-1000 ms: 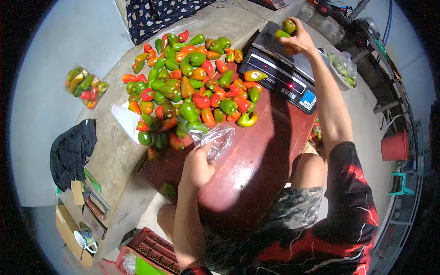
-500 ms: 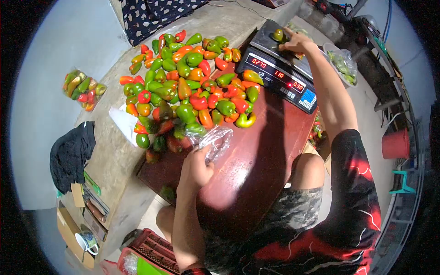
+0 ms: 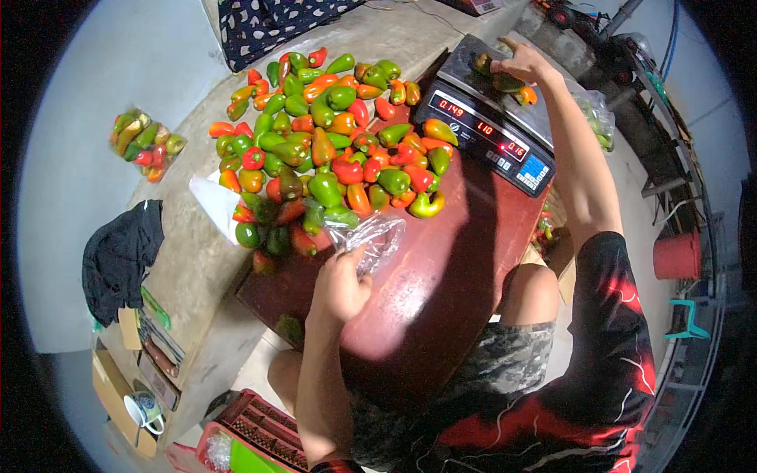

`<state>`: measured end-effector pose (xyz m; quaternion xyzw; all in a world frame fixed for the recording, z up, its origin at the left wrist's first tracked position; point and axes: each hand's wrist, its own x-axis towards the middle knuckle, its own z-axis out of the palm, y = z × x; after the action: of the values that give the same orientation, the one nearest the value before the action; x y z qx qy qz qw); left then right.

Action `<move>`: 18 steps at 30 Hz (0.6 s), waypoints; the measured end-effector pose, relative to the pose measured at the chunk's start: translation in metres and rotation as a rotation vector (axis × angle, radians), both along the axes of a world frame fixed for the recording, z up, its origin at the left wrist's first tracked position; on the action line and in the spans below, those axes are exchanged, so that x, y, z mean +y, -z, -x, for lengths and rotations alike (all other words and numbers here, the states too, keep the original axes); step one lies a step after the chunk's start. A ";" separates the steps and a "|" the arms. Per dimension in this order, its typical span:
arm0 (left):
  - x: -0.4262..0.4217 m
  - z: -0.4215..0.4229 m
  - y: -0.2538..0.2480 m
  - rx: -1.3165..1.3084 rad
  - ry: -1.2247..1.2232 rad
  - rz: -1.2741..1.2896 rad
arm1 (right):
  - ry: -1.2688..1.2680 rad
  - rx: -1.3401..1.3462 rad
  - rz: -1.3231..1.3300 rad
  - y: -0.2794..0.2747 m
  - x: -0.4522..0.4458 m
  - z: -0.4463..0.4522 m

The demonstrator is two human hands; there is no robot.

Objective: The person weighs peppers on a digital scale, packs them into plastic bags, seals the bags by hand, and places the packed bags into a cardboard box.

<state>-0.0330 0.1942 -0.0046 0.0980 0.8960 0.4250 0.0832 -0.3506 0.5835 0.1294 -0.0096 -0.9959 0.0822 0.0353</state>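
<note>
Peppers [image 3: 526,96] lie by right hand [image 3: 530,65], grip loosely parted; left hand [image 3: 344,288] pinches clear bag [image 3: 380,241].

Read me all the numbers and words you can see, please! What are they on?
"0.149": the scale's left display
"1.10": its middle display
"0.16": its right display
Too small or blurred to read: the key labels and the markings below the displays.

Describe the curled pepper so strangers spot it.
Find the red table and the pepper pile partly on it. At the pile's lower-right edge in view lies the curled pepper: bent, yellow-green, unlike the green pepper and red pepper above.
</note>
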 end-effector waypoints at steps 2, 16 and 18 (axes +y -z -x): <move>-0.001 0.001 0.004 0.067 0.015 -0.019 | -0.113 0.113 -0.056 0.003 -0.002 0.002; 0.000 -0.005 -0.001 -0.007 -0.018 0.029 | -0.611 -0.469 0.086 0.114 -0.129 -0.070; 0.001 -0.004 -0.001 -0.008 -0.018 0.021 | -0.581 -0.504 0.046 0.120 -0.132 -0.059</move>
<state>-0.0288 0.1950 -0.0033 0.0872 0.9009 0.4169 0.0839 -0.2917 0.4514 0.0091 0.2522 -0.9326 0.1063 -0.2355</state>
